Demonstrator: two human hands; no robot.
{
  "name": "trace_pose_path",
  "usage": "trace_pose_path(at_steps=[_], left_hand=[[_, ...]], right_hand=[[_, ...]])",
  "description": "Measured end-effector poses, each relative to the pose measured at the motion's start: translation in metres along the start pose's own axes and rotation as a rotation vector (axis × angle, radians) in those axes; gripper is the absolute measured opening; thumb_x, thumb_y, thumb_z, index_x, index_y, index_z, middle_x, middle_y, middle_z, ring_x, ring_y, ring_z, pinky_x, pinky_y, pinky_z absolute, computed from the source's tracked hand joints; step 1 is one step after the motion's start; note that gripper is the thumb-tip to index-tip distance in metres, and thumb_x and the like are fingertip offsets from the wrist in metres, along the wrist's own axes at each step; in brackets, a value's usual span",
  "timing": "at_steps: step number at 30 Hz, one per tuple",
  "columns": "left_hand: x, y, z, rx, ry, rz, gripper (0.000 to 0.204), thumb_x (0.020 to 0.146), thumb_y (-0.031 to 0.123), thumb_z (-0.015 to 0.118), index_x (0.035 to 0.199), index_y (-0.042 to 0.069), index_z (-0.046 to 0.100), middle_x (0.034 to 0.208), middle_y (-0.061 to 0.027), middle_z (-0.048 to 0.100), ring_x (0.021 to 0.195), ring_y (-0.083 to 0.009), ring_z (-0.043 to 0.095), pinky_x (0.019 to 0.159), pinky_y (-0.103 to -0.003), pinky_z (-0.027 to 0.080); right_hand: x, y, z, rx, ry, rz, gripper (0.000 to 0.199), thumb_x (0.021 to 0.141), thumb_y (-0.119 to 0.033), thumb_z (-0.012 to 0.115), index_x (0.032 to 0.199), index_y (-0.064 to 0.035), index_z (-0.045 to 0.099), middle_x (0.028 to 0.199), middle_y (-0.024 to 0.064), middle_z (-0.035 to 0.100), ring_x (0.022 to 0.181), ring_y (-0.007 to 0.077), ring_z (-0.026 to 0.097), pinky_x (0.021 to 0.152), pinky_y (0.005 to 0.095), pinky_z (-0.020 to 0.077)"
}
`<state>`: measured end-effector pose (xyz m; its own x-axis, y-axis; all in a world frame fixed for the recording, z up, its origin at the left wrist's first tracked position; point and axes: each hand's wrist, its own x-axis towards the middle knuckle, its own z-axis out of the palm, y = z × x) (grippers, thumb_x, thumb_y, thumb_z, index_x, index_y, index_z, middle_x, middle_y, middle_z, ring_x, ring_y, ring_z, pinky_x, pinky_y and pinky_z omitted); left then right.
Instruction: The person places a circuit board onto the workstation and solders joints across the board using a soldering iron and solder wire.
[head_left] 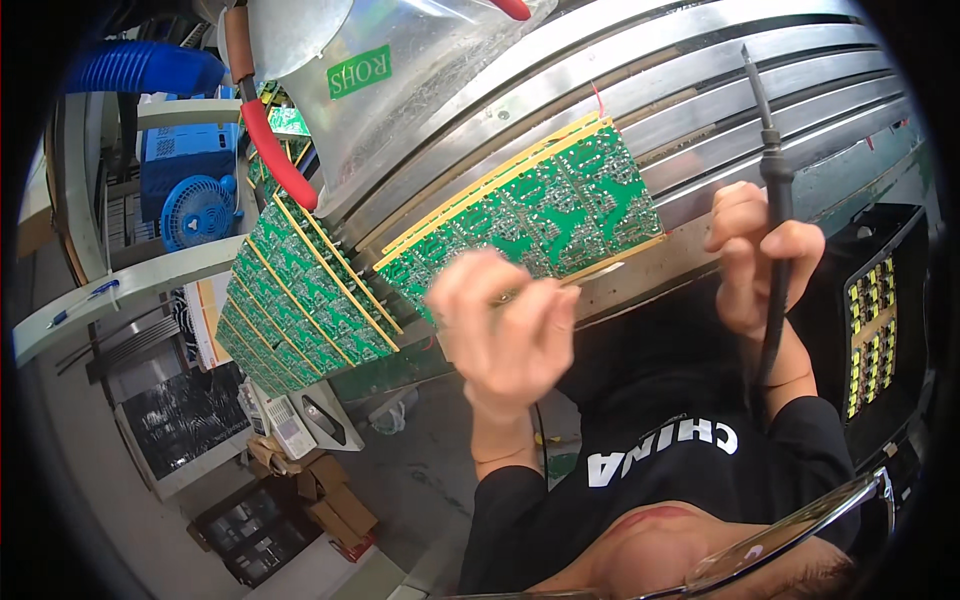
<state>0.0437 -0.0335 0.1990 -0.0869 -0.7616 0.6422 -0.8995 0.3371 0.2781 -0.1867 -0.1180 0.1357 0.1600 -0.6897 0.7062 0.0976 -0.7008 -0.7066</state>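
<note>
My right hand [755, 250] is closed around the dark handle of a soldering iron [768, 150], held upright with its metal tip pointing away from me above the metal rails. My left hand [505, 330] is blurred by motion, its fingers curled over the near edge of a green circuit board panel [540, 205]. Whatever its fingers hold, if anything, cannot be made out. A thin pale sliver [600, 271] shows beside its fingertips at the panel's edge. Solder joints and yellow edge strips show on the panel, which lies on the rails. More panels [290, 310] stand in a slanted row to the left.
Metal rails [700, 85] run across the bench. A clear plastic sheet or bag [420, 90] with a green label and a red-sleeved handle [278, 160] are at the upper left. Farther left is a blue fan [198, 212]. A black tray [885, 320] of yellow parts stands at right.
</note>
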Motion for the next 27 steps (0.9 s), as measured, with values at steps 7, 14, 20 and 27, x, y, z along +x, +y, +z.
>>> trace_pose_path(at_steps=[7,14,20,27], left_hand=[[0.013,-0.045,-0.013,0.08,-0.28,0.054,0.053,0.06,0.034,0.097,0.086,0.009,0.058,0.147,-0.0249,0.057,0.132,-0.0444,0.056,0.108,-0.059,0.038],[0.027,-0.05,-0.013,0.026,-0.151,0.103,0.056,0.055,0.029,0.099,0.081,0.008,0.055,0.142,-0.0267,0.06,0.124,-0.0432,0.059,0.105,-0.054,0.04],[0.042,-0.058,-0.014,0.069,-0.295,0.072,0.06,0.054,0.037,0.1,0.083,0.006,0.057,0.145,-0.0253,0.058,0.129,-0.0444,0.056,0.108,-0.054,0.039],[0.042,-0.055,-0.019,0.115,-0.299,0.09,0.048,0.074,0.037,0.091,0.088,0.006,0.058,0.147,-0.0269,0.056,0.134,-0.0459,0.052,0.112,-0.055,0.036]], right_hand=[[0.001,0.016,-0.02,-0.053,0.111,0.007,0.026,0.113,-0.017,0.049,0.135,-0.0039,0.045,0.081,0.0107,0.067,0.074,0.0179,0.06,0.076,0.0345,0.0521],[-0.004,0.026,-0.032,-0.081,0.161,-0.009,0.05,0.109,-0.03,0.06,0.144,0.0036,0.052,0.085,0.0106,0.069,0.08,0.0173,0.065,0.078,0.0339,0.0542],[-0.006,0.015,-0.039,-0.123,0.214,0.144,0.051,0.107,-0.033,0.06,0.137,0.0085,0.058,0.101,0.0162,0.071,0.09,0.019,0.068,0.082,0.0319,0.0543],[-0.012,0.01,-0.048,-0.009,0.226,0.201,0.044,0.103,-0.026,0.059,0.128,0.0105,0.061,0.104,0.0196,0.069,0.087,0.02,0.068,0.083,0.0327,0.0546]])
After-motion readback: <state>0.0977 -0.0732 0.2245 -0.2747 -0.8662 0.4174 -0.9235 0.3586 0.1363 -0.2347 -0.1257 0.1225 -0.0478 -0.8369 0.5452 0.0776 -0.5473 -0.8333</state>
